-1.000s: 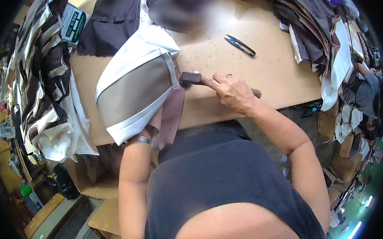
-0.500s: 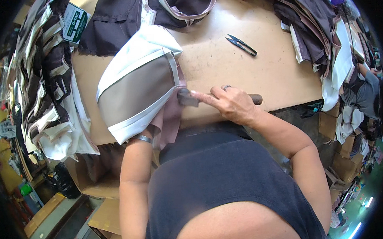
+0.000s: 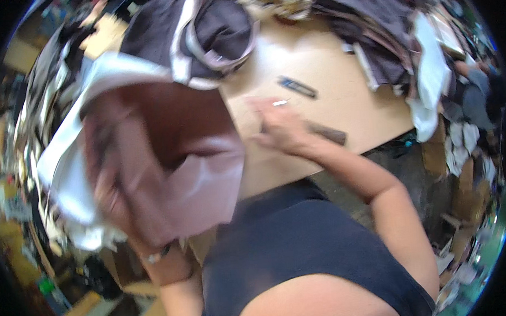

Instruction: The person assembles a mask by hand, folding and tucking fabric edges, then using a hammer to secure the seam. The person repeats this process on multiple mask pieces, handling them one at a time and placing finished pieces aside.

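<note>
A cloth piece (image 3: 206, 191) with a pinkish-brown lining and white outer cloth is held up at the left part of the surface, by its near edge. The left hand (image 3: 107, 192) is partly closed on it, with blurred fingers curled among the folds; a watch (image 3: 157, 255) is worn at that wrist. The right hand (image 3: 280, 126) is half open, palm down, near the middle of the near edge. Beneath its wrist a brown handle (image 3: 330, 134) is seen sticking out to the right; because of the blur, it cannot be told whether the handle is gripped or only lies there.

The lining is turned upward, its hollow exposed, and its free edge is pointed right; the piece is bunched about as broad as long.

Small thread snips (image 3: 298, 87) are laid slantwise on the tan table (image 3: 347, 111), beyond the right hand. A dark brown garment (image 3: 222, 26) is spread at the far edge. Cloth piles are stacked at the left edge (image 3: 63, 81) and far right corner (image 3: 365, 23). Cardboard (image 3: 435, 155) is seen below the right end, and a black bag (image 3: 99, 276) at lower left.
</note>
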The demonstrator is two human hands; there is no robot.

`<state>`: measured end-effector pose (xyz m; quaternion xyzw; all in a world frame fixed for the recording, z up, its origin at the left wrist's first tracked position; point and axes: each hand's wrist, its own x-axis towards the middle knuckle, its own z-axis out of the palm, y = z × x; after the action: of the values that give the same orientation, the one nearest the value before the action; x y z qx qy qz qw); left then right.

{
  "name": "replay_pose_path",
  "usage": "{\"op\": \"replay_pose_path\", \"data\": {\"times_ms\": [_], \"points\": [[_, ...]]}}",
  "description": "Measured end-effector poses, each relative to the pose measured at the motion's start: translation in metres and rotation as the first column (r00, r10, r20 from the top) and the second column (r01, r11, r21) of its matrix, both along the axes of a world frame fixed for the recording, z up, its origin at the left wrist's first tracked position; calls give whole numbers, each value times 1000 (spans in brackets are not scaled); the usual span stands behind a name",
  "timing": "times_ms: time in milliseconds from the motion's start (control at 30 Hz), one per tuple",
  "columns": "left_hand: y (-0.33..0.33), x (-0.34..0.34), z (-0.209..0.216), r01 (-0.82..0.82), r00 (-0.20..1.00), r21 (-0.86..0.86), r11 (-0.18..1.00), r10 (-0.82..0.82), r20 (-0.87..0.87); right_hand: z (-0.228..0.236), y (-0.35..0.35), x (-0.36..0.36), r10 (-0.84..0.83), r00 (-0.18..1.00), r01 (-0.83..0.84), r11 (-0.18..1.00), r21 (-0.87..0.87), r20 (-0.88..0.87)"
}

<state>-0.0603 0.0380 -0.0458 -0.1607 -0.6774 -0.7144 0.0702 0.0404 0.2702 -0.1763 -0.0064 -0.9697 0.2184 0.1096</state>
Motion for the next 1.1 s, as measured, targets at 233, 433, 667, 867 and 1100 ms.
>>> {"op": "replay_pose_path", "data": {"times_ms": [233, 433, 667, 867, 1100], "points": [[-33, -21, -2, -70, 997, -25, 997, 69, -37, -22, -37, -112, 151, 965, -256, 711, -655, -214], [-23, -19, 16, 8, 997, 127, 992, 1, -72, 151, -105, -23, 714, 577, -624, 74, -778, -396], [35, -10, 83, 306, 945, 372, 876, -235, -226, 149, -65, -30, 189, 773, -633, 282, -721, -605], [74, 3, 124, 475, 783, 120, 872, -356, -510, 220, 101, 18, -207, 898, -228, 533, -815, -387], [27, -32, 55, 605, 787, 229, 763, -530, -314, 276, 318, 123, -569, 572, 728, 684, 47, -590]]}}
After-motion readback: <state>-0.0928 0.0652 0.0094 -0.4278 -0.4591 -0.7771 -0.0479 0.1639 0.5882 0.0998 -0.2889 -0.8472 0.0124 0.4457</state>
